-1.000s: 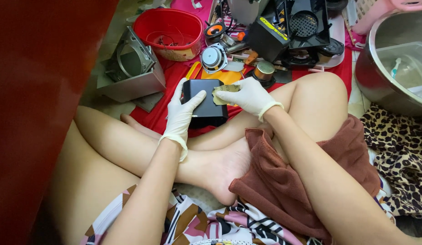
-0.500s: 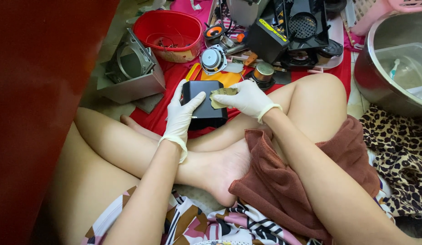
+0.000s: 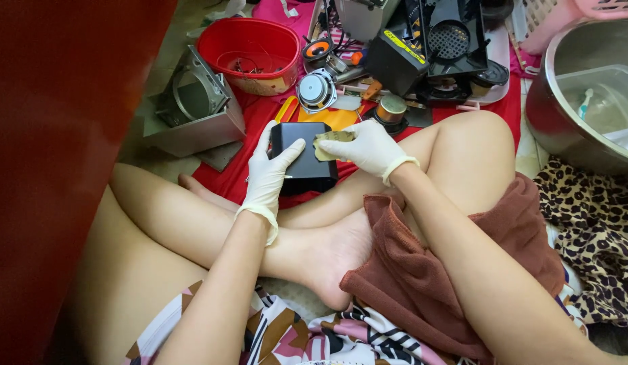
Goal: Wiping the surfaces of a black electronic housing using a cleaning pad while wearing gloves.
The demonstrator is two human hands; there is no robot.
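1. Sat cross-legged on the floor, legs bare, a brown towel (image 3: pixel 422 270) over the lap.
2. Held a small black box (image 3: pixel 304 159) just above the crossed legs, over the red cloth (image 3: pixel 222 179).
3. Left hand (image 3: pixel 270 172), in a white glove, wrapped around the box's left side, thumb pressed on its top.
4. Right hand (image 3: pixel 364 149), also gloved in white, pinched a small tan scrap of sandpaper (image 3: pixel 327 145) against the box's right edge.
5. Both hands close together, both clamped on something, almost touching across the box.
6. Behind the box: a round red plastic tub (image 3: pixel 249 51) with small bits inside, and a round silver speaker (image 3: pixel 316 90) beside it.
7. Further right: a big black plastic casing (image 3: pixel 435 47) with a round grille and a thin yellow strip label on its edge; writing too small to tell.
8. A small brass-coloured round part (image 3: pixel 393 108) lay near the right hand.
9. At left: a grey metal bracket (image 3: pixel 192 111) with a round hole, on the bare floor.
10. At far right: a big shiny steel bowl (image 3: pixel 564 122) with a clear tub inside, a leopard-print cloth (image 3: pixel 591 223) below it.
11. Along the left side: a dark red wall or panel (image 3: pixel 50 135), blurry.
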